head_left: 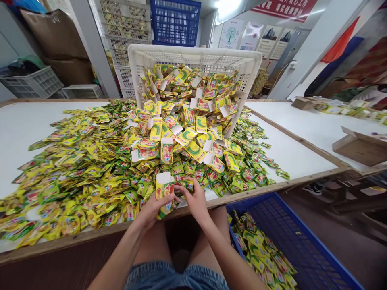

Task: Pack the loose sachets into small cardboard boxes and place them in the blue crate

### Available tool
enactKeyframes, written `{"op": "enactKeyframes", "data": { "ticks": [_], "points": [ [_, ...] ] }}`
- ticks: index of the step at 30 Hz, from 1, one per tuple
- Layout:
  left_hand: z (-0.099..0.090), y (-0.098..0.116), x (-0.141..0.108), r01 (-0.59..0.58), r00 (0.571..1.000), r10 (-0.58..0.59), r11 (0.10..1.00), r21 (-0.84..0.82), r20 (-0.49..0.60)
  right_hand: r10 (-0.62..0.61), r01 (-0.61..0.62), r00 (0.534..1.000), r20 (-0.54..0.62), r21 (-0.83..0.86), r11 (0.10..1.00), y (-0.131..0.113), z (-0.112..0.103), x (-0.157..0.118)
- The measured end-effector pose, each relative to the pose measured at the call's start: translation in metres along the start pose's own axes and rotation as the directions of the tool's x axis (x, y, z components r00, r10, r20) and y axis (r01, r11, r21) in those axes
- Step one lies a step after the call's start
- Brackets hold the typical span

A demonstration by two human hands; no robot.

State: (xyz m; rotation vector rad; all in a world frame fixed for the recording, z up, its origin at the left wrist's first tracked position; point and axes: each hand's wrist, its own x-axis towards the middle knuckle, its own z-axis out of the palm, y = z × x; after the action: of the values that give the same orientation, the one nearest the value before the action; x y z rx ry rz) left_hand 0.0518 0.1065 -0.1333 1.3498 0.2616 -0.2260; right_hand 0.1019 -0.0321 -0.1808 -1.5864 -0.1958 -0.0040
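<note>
My left hand [155, 207] grips a small yellow carton [165, 189] with its white top flap standing up and open. Close by on the right, my right hand [196, 199] has its fingers curled around a small shiny packet [189, 184], partly hidden by the fingers. Both hands are just over the table's front edge. Ahead of them lies a wide heap of yellow and green packets [102, 161]. Many more open-flapped cartons [186, 137] spill onto the heap from a white plastic crate [195, 52] tipped toward me.
A wooden strip [90, 233] edges the white table [290, 149]. Below right, a blue crate [302, 233] holds filled-looking yellow cartons [260, 249]. An open brown cardboard box [359, 147] sits on the right-hand table. Stacked crates [125, 32] stand behind.
</note>
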Motion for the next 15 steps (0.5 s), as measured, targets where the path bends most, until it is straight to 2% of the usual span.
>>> {"op": "enactKeyframes", "data": {
  "ticks": [2,4,5,7,9,11,13,15],
  "points": [
    [0.005,0.004,-0.001,-0.014,1.0,0.014,1.0,0.0,-0.026,0.006,-0.004,0.999,-0.052,0.04,0.999,-0.001,-0.005,0.002],
    [0.011,0.007,-0.001,-0.051,0.993,0.052,0.999,0.019,-0.104,-0.015,0.022,0.992,-0.127,0.052,0.998,-0.008,-0.012,0.004],
    [0.015,0.007,-0.001,-0.064,0.989,0.07,0.997,0.047,-0.128,-0.038,0.046,0.984,-0.172,0.039,0.998,-0.014,-0.016,0.005],
    [0.022,0.007,0.0,-0.063,0.991,0.076,0.991,0.118,-0.107,-0.129,0.128,0.966,-0.225,-0.019,0.992,-0.029,-0.023,0.005],
    [0.028,0.006,0.001,-0.048,0.998,0.056,0.985,0.168,-0.038,-0.271,0.257,0.949,-0.162,-0.104,0.961,-0.045,-0.028,0.003],
    [0.031,0.005,0.002,-0.056,0.998,0.058,0.979,0.195,-0.005,-0.392,0.386,0.92,-0.005,-0.161,0.908,-0.058,-0.033,0.002],
    [0.032,0.005,0.002,-0.061,0.998,0.059,0.976,0.207,0.016,-0.441,0.452,0.892,0.101,-0.175,0.875,-0.067,-0.037,0.001],
    [0.033,0.005,0.0,-0.045,0.997,0.031,0.977,0.21,0.068,-0.46,0.462,0.886,0.051,-0.178,0.869,-0.071,-0.04,0.0]
  ]
}}
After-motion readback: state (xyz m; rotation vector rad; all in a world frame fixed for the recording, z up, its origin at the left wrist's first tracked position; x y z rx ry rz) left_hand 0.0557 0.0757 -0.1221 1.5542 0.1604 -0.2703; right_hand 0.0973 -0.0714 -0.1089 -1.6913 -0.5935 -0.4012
